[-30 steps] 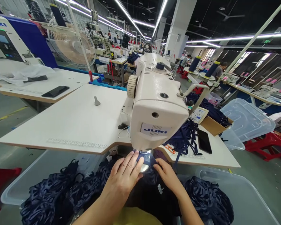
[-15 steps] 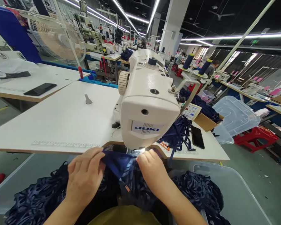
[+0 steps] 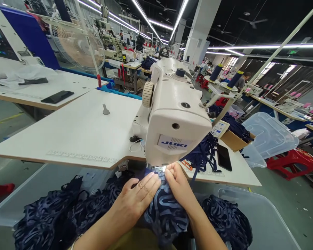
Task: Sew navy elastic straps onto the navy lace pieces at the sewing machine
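Observation:
A white JUKI sewing machine (image 3: pixel 169 114) stands right in front of me, its lit needle area just beyond my fingertips. Navy patterned lace fabric (image 3: pixel 167 210) runs from under the machine head down toward my lap. My left hand (image 3: pixel 138 194) lies flat on the fabric's left side, fingers stretched forward and close together. At the fabric's right edge, my right hand (image 3: pixel 179 184) is closed, thumb and fingers pinching it beside the needle area. The needle and presser foot are mostly hidden by the hands and machine head.
Clear plastic bins hold heaps of navy lace pieces (image 3: pixel 49 211) on the left and more lace (image 3: pixel 226 218) on the right. On the table lie navy straps (image 3: pixel 205 152), orange-handled snips (image 3: pixel 187 165), a phone (image 3: pixel 224 157) and a grey metal piece (image 3: pixel 105 109).
My left hand has moved right, from holding up the fabric's left corner to lying flat on it. The fabric now lies spread toward me, and my right hand stays near the needle.

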`<control>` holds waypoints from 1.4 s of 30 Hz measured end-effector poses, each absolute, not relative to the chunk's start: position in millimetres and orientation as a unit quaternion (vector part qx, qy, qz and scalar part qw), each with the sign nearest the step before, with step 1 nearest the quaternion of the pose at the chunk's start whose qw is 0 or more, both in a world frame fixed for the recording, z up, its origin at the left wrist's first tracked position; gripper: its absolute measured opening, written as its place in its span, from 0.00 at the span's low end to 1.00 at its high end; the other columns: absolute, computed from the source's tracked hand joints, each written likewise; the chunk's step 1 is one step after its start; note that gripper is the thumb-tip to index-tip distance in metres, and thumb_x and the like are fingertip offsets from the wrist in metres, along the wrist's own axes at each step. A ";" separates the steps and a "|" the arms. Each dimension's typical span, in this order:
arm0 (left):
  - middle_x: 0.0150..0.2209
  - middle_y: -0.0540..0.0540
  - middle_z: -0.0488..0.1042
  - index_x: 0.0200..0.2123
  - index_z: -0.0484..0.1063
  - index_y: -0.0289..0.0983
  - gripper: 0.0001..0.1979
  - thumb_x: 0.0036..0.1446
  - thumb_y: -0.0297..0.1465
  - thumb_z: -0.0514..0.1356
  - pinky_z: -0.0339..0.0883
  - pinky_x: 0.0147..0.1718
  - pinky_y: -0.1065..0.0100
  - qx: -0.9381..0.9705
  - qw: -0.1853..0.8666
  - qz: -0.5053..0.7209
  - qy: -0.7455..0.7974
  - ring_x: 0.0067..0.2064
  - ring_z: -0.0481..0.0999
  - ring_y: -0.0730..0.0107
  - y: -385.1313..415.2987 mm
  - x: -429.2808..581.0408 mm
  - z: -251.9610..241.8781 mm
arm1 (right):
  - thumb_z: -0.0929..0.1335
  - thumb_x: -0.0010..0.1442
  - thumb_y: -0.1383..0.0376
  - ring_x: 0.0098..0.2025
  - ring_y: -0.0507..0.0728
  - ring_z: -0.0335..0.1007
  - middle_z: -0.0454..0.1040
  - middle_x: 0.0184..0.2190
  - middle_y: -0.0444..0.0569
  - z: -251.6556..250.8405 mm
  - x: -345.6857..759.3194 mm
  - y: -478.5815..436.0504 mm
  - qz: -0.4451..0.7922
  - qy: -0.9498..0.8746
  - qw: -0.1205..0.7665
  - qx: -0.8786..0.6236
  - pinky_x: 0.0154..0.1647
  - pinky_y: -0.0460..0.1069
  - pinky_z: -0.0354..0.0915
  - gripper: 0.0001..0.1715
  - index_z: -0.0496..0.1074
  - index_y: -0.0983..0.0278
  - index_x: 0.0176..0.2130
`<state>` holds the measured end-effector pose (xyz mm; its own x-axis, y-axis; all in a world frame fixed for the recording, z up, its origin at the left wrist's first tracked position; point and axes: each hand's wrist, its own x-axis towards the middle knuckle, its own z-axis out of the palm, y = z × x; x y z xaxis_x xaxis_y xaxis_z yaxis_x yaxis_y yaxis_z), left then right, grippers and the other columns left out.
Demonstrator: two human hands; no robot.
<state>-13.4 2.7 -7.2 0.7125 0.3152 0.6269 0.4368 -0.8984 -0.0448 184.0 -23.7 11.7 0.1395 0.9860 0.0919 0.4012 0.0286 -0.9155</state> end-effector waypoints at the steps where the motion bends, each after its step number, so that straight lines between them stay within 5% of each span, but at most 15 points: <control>1: 0.56 0.46 0.71 0.59 0.64 0.36 0.20 0.67 0.23 0.44 0.41 0.62 0.65 -0.918 0.092 -0.320 -0.215 0.64 0.58 0.73 2.3 -13.4 -6.9 | 0.59 0.65 0.62 0.27 0.51 0.59 0.59 0.24 0.38 12.8 184.5 -21.8 0.330 -0.564 0.440 -0.616 0.33 0.46 0.59 0.05 0.60 0.61 0.37; 14: 0.56 0.44 0.71 0.57 0.66 0.34 0.21 0.65 0.20 0.44 0.44 0.59 0.62 -0.901 0.098 -0.346 -0.242 0.60 0.65 0.69 9.7 -7.3 -6.3 | 0.59 0.62 0.66 0.34 0.57 0.67 0.71 0.31 0.46 16.8 184.4 -5.3 0.207 -0.609 0.385 -0.662 0.35 0.49 0.58 0.02 0.59 0.61 0.37; 27: 0.54 0.45 0.73 0.58 0.65 0.38 0.23 0.65 0.20 0.42 0.47 0.57 0.66 -0.891 0.111 -0.348 -0.270 0.58 0.67 0.71 6.3 -5.3 -2.8 | 0.58 0.63 0.62 0.33 0.54 0.70 0.72 0.30 0.45 -13.0 201.4 8.3 0.313 -0.522 0.457 -0.649 0.38 0.48 0.65 0.09 0.64 0.61 0.37; 32: 0.53 0.46 0.74 0.62 0.60 0.43 0.26 0.65 0.19 0.40 0.48 0.55 0.66 -0.875 0.098 -0.390 -0.270 0.54 0.72 0.71 8.6 -3.4 -7.2 | 0.58 0.63 0.65 0.31 0.54 0.73 0.77 0.31 0.47 -42.1 212.5 32.8 0.299 -0.525 0.395 -0.692 0.34 0.46 0.66 0.12 0.67 0.64 0.41; 39: 0.54 0.45 0.72 0.65 0.51 0.45 0.31 0.63 0.16 0.41 0.52 0.52 0.64 -0.892 0.087 -0.345 -0.280 0.53 0.73 0.68 6.3 -7.7 -0.2 | 0.63 0.57 0.74 0.43 0.66 0.74 0.78 0.35 0.64 -45.5 219.4 67.1 0.209 -0.490 0.294 -0.793 0.44 0.55 0.61 0.13 0.71 0.70 0.42; 42: 0.56 0.45 0.71 0.66 0.49 0.47 0.32 0.63 0.16 0.41 0.52 0.52 0.64 -0.898 0.084 -0.334 -0.275 0.54 0.72 0.68 7.4 -9.0 2.2 | 0.63 0.56 0.77 0.44 0.66 0.74 0.77 0.34 0.63 -45.9 223.8 72.2 0.194 -0.467 0.308 -0.806 0.45 0.55 0.61 0.13 0.72 0.69 0.40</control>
<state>-9.0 7.4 2.2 0.6254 0.4376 0.6461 0.5504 -0.8343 0.0323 223.8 72.2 -45.9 0.4881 0.8725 -0.0239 0.6340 -0.3732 -0.6773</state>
